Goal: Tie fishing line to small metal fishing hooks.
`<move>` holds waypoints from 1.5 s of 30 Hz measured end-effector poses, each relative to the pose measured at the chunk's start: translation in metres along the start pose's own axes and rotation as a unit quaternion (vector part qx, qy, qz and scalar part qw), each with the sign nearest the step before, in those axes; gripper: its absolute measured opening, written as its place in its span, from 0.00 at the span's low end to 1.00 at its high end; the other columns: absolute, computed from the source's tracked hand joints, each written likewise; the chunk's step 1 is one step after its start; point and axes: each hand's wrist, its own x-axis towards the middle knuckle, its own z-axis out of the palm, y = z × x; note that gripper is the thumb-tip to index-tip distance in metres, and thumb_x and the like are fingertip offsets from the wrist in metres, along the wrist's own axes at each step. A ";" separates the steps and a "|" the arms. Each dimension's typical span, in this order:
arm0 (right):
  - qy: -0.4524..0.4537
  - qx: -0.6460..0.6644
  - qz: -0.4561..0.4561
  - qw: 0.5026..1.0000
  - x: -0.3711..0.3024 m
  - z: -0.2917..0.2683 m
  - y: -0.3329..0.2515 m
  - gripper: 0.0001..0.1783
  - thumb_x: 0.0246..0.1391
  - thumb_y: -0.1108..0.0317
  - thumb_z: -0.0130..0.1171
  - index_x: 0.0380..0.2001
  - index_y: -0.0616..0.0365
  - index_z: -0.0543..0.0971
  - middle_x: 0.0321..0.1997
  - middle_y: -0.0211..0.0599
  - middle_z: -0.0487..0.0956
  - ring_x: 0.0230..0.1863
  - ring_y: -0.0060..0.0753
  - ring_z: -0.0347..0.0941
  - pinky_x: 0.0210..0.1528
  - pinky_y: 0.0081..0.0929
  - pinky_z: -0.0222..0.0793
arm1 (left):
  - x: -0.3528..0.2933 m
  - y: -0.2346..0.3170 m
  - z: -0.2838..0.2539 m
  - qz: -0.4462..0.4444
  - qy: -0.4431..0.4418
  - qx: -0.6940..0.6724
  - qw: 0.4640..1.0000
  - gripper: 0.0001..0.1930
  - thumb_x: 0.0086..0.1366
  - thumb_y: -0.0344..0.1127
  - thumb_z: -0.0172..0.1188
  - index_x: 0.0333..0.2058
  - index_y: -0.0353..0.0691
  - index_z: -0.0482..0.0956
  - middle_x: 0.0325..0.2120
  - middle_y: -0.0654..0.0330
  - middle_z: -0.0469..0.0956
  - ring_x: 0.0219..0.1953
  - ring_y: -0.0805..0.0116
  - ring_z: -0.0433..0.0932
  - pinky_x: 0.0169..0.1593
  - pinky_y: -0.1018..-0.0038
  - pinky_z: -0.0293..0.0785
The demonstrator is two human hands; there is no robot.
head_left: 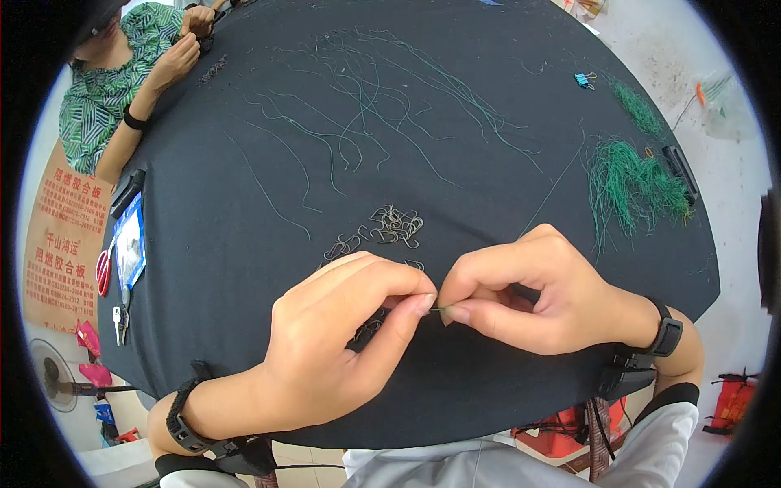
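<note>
My left hand (346, 329) is closed in a pinch, thumb against forefinger. What it grips is mostly hidden by the fingertips, possibly a small hook. My right hand (533, 297) pinches a thin green fishing line (551, 195), which runs up from behind its fingers toward the green bundle. A short bit of dark green thread bridges the small gap between both hands' fingertips. Just beyond my hands lies a loose pile of metal fish hooks (394, 225), with a smaller cluster of hooks (342, 246) beside it. More hooks show partly under my left hand.
Separate green line lengths (366, 106) spread over the black-covered table (244, 285). A tangled green line bundle (634, 187) lies right, near a blue binder clip (584, 80). Red-handled scissors (104, 271) and a blue-white packet (130, 244) sit left. Another person's hands (183, 53) work far left.
</note>
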 end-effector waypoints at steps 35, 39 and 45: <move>-0.059 0.294 0.233 0.925 0.005 -0.005 -0.001 0.07 0.54 0.74 0.52 0.29 0.63 0.78 0.27 0.28 0.78 0.19 0.10 0.60 0.20 0.14 0.52 | -0.001 -0.006 0.000 0.030 -0.045 -0.011 0.998 0.07 0.52 0.19 0.60 0.30 0.34 0.75 0.23 0.57 0.75 0.22 0.63 0.73 0.26 0.72 0.69; -0.057 0.306 0.237 0.920 0.005 -0.006 -0.001 0.07 0.54 0.73 0.52 0.29 0.63 0.78 0.26 0.27 0.77 0.19 0.09 0.59 0.19 0.14 0.51 | 0.001 0.000 -0.001 0.001 -0.049 -0.006 0.999 0.07 0.50 0.18 0.59 0.30 0.32 0.76 0.24 0.55 0.77 0.26 0.62 0.78 0.32 0.73 0.73; -0.054 0.308 0.241 0.919 0.005 -0.007 -0.002 0.07 0.54 0.74 0.51 0.29 0.64 0.78 0.24 0.26 0.76 0.18 0.10 0.58 0.19 0.14 0.50 | 0.001 -0.002 0.001 0.049 -0.035 0.023 0.998 0.07 0.49 0.18 0.61 0.29 0.32 0.78 0.23 0.54 0.78 0.25 0.60 0.78 0.30 0.72 0.73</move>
